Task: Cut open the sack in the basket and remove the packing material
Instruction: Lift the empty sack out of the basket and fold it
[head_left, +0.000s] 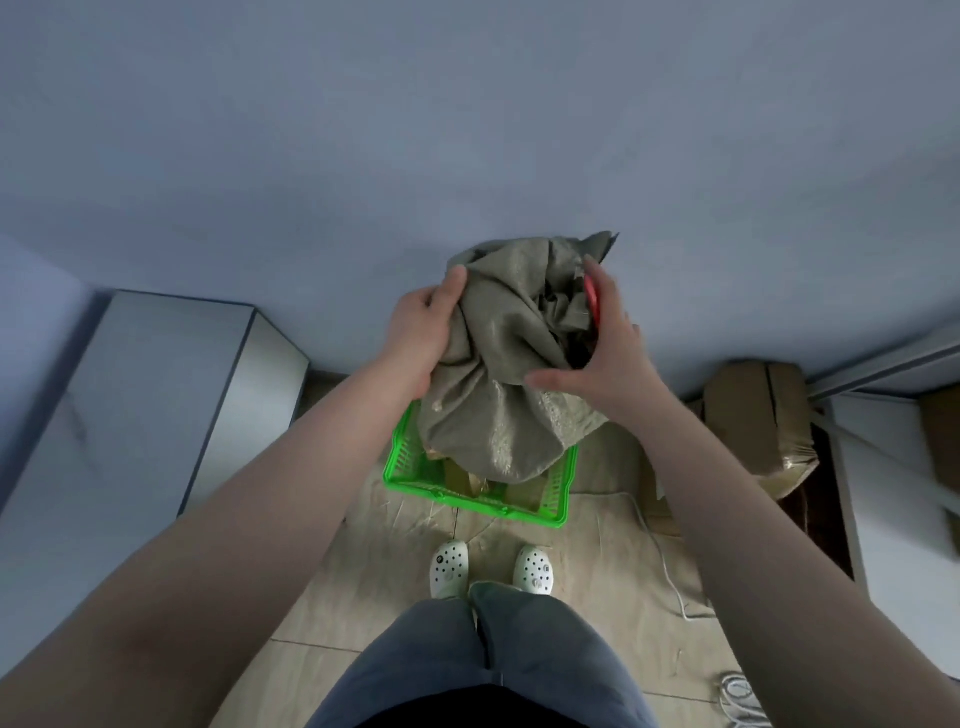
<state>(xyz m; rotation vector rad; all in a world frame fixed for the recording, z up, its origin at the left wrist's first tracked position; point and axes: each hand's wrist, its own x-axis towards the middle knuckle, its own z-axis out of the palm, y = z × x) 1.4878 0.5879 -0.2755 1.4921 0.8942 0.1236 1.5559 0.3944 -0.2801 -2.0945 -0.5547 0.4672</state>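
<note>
A crumpled grey-green woven sack (498, 374) is held up above a bright green plastic basket (410, 480) on the floor. My left hand (423, 332) grips the sack's left side. My right hand (602, 358) presses against its right side, and a red tool (591, 299) shows between the fingers, mostly hidden. The sack's top is open and dark inside near my right hand. Brown cardboard pieces (462, 475) lie in the basket under the sack.
A pale cabinet (156, 415) stands at the left. Taped cardboard boxes (763, 421) sit at the right beside a white unit (893, 493). A white cable (670, 571) runs across the tiled floor. My feet in white clogs (449, 569) stand just before the basket.
</note>
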